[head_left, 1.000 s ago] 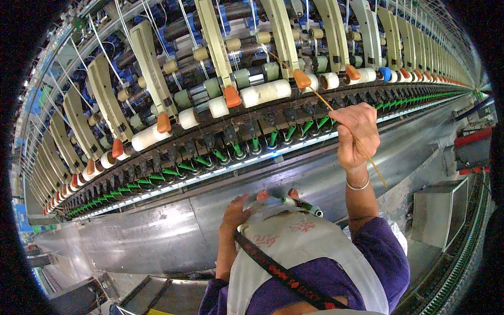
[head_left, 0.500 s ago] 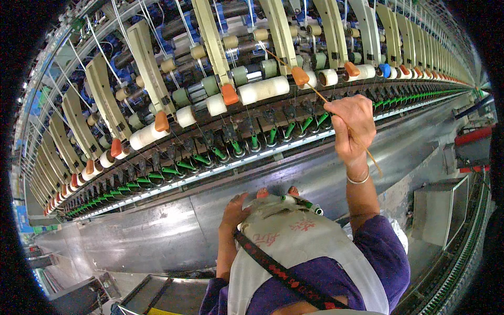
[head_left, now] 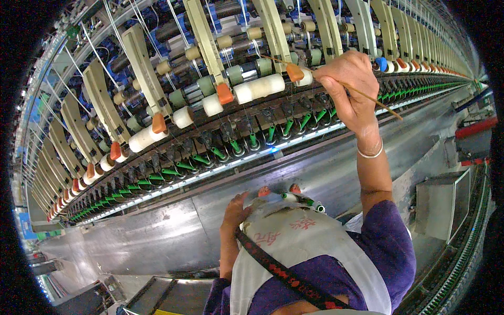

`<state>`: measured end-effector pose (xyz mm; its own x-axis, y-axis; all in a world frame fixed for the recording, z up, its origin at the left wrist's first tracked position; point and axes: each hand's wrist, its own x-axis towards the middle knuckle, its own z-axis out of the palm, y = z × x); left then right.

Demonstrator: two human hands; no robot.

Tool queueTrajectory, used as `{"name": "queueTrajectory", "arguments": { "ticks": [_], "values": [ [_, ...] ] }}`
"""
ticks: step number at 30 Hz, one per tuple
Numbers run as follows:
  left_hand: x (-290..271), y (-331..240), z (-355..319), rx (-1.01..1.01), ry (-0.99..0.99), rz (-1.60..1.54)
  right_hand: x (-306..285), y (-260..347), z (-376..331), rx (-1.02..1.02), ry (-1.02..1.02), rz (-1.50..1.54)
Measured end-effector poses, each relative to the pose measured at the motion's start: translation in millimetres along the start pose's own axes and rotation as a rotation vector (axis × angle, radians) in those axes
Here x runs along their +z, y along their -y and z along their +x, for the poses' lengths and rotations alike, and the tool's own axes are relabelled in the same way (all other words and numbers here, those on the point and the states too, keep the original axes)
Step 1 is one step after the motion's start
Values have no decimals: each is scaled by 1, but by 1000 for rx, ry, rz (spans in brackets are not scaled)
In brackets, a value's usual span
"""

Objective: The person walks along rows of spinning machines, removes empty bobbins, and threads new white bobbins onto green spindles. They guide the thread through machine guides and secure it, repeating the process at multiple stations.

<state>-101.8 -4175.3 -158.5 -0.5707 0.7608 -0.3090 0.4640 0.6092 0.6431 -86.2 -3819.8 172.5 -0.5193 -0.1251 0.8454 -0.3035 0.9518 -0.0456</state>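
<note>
My right hand (head_left: 350,86) is closed round a thin brown stick (head_left: 386,108), whose far end reaches in among the rollers of a spinning machine. Beside the stick lie an orange-tipped pressure arm (head_left: 295,72) and a short white roller (head_left: 303,79), partly covered by my fingers. To their left sits a long white roller (head_left: 259,88). My left hand (head_left: 235,211) hangs low by the apron (head_left: 286,226), its fingers loosely stretched and holding nothing that I can see. Green and white tubes (head_left: 302,200) stick out at the top of the apron's front.
Below the rollers runs a long row of green spindles (head_left: 253,140) along a pale rail (head_left: 205,175). A grey metal box (head_left: 443,202) stands at the right, under a red machine part (head_left: 475,128). My bare toes (head_left: 263,191) show beyond the apron.
My right hand has moved up and slightly right, nearer the rollers, and the stick now lies flatter. My left hand stays by the apron.
</note>
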Motion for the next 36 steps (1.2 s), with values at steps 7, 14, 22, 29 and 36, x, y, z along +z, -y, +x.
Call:
{"name": "queueTrajectory", "arguments": {
  "ticks": [7, 14, 22, 29, 36],
  "values": [
    [3, 6, -3, 20, -34, -66, 6, -7, 23, -79, 24, 44],
    [-7, -5, 0, 31, -11, -74, 16, -20, 67, -144, 146, 154],
    [5, 18, 4, 174, -38, 71, 38, -22, 77, -179, -1, 197],
    [11, 44, 19, 42, 142, 122, 33, -7, 69, -67, 88, 110],
    [13, 35, 47, 122, 188, 158, 31, -6, 68, -92, 101, 147]
  ]
}}
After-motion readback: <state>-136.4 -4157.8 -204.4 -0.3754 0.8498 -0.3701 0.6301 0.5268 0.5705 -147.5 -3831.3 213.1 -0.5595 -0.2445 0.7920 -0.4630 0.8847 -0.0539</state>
